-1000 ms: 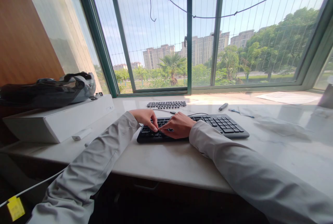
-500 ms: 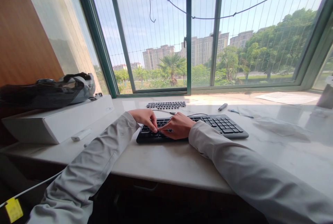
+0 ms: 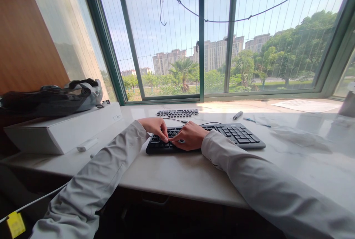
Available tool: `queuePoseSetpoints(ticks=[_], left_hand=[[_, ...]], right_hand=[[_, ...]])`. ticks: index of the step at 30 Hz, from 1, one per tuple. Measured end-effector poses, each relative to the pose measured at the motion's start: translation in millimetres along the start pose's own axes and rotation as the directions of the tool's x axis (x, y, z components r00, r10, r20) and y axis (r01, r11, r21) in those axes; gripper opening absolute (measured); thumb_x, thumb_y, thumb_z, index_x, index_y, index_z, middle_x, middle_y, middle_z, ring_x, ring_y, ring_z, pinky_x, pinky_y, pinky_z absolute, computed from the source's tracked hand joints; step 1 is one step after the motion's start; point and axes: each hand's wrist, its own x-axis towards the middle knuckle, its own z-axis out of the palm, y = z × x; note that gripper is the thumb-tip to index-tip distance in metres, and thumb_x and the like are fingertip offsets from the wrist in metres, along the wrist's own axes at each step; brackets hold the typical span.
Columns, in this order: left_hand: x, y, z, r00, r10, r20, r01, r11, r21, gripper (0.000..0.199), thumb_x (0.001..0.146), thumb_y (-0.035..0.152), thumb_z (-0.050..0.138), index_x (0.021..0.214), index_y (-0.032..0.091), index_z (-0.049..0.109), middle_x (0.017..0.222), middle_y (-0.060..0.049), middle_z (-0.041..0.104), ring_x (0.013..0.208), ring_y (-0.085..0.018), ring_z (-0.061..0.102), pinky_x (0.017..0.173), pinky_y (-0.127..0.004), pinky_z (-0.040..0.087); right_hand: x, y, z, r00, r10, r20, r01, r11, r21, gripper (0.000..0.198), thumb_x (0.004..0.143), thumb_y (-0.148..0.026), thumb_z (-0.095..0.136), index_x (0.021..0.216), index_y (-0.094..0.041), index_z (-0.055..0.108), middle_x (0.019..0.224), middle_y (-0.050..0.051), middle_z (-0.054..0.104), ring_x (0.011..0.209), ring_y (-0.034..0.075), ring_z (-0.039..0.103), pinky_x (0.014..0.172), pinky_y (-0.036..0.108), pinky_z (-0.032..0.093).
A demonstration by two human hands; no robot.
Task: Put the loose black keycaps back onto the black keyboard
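Note:
A black keyboard (image 3: 244,135) lies on the pale marble counter. Over its left part, my left hand (image 3: 156,126) is closed with the fingertips pinched together and pointing down at the keys; whatever they hold is too small to make out. From the right, my right hand (image 3: 190,136) meets it, also with its fingers drawn together, the tips close to those of the left and low over the keys. Anything between the right fingertips is hidden. Loose black keycaps (image 3: 177,113) lie in rows behind the keyboard, near its cable (image 3: 176,120).
Behind the keyboard's right part lie a grey-black tool (image 3: 237,115) and a thin blue stick (image 3: 257,122). Clear plastic bags (image 3: 299,137) and a paper sheet (image 3: 307,105) lie at right. To the left, a white box (image 3: 63,130) bears a dark bag (image 3: 50,98); a small white device (image 3: 87,144) lies beside it.
Both hands keep their pinched pose at the same place on the keyboard. The whole view has shifted very slightly.

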Motion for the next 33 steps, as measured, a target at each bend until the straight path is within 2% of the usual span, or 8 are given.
queuePoseSetpoints(ticks=[5,9,15,20,33], left_hand=[[6.0,-7.0,3.0,1.0,0.009,0.016,-0.009,1.0,-0.008,0.046,0.057,0.057,0.075,0.082,0.018,0.075,0.08,-0.002,0.072,0.076,-0.013,0.058,0.07,-0.022,0.037],[12.9,-12.0,6.0,0.998,-0.017,0.06,0.018,1.0,-0.019,0.047,0.056,0.056,0.076,0.082,0.017,0.074,0.078,0.0,0.07,0.075,-0.012,0.055,0.07,-0.021,0.037],[16.0,-8.9,4.9,0.993,-0.095,0.071,0.096,0.995,-0.007,0.049,0.05,0.057,0.078,0.076,0.016,0.07,0.069,0.001,0.065,0.068,-0.011,0.05,0.059,-0.021,0.034],[17.6,-2.4,2.7,0.985,-0.131,0.111,0.131,0.991,0.013,0.049,0.047,0.057,0.079,0.074,0.017,0.069,0.062,0.003,0.061,0.063,-0.01,0.046,0.056,-0.021,0.032],[21.8,5.7,-1.3,0.975,-0.166,0.151,0.157,0.985,0.071,0.048,0.048,0.052,0.08,0.078,0.016,0.071,0.067,0.001,0.065,0.066,-0.011,0.05,0.061,-0.021,0.037]], right_hand=[[1.7,-1.6,0.4,1.0,0.008,0.006,-0.008,1.0,0.014,0.036,0.09,-0.037,0.04,0.107,-0.028,0.071,0.077,0.008,0.073,0.067,0.014,0.063,0.061,0.026,0.032],[4.6,-5.7,-0.8,0.999,0.026,0.025,-0.026,1.0,-0.006,0.038,0.09,-0.039,0.04,0.096,-0.025,0.074,0.074,0.009,0.072,0.064,0.015,0.063,0.06,0.026,0.032],[9.0,-12.7,-2.8,0.997,0.068,0.038,-0.067,0.997,-0.034,0.041,0.089,-0.039,0.039,0.084,-0.021,0.076,0.067,0.01,0.07,0.059,0.016,0.061,0.057,0.026,0.031],[12.0,-15.1,-1.0,0.996,0.087,0.031,-0.085,0.995,-0.051,0.041,0.085,-0.037,0.041,0.073,-0.017,0.075,0.063,0.011,0.069,0.055,0.016,0.059,0.055,0.028,0.029],[15.0,-17.7,-1.3,0.99,0.127,0.056,-0.125,0.992,-0.035,0.036,0.083,-0.036,0.045,0.074,-0.017,0.075,0.067,0.012,0.07,0.059,0.018,0.061,0.058,0.027,0.033]])
